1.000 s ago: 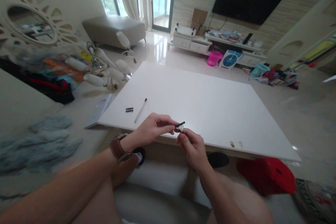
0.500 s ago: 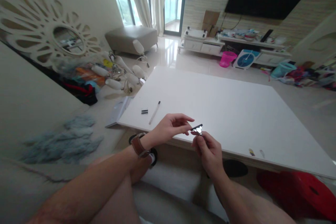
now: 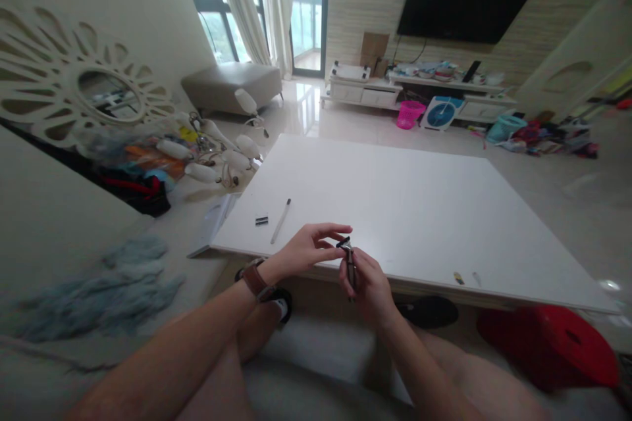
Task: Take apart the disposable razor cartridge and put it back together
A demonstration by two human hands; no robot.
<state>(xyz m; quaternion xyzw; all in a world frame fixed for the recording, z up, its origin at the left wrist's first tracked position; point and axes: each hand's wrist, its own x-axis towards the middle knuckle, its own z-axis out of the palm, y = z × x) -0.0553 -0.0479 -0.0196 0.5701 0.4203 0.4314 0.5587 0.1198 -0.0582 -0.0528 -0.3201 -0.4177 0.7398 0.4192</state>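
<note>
My right hand [image 3: 371, 283] is closed around the dark handle of a razor [image 3: 351, 268], which stands roughly upright with its T-shaped head at the top. A black strip runs along that head, with shiny metal below it. From the left, my left hand [image 3: 309, 251] reaches in, thumb and a finger closed at the head's left end, forefinger stretched out above it. Both hands are over the near edge of the white table [image 3: 395, 204]. Left of them on the table lie a slim pale stick with a dark tip [image 3: 281, 220] and a small piece with two black strips [image 3: 261, 221].
Two small items, one yellow and dark [image 3: 459, 278] and one pale [image 3: 476, 279], lie near the table's right front edge. A red stool-like object [image 3: 553, 345] stands below at the right. A lamp with several white shades [image 3: 205, 173] is on the floor at the left.
The razor has turned so its handle now shows pointing down in my right hand. Both hands have shifted a little left in view, and the camera has tilted slightly.
</note>
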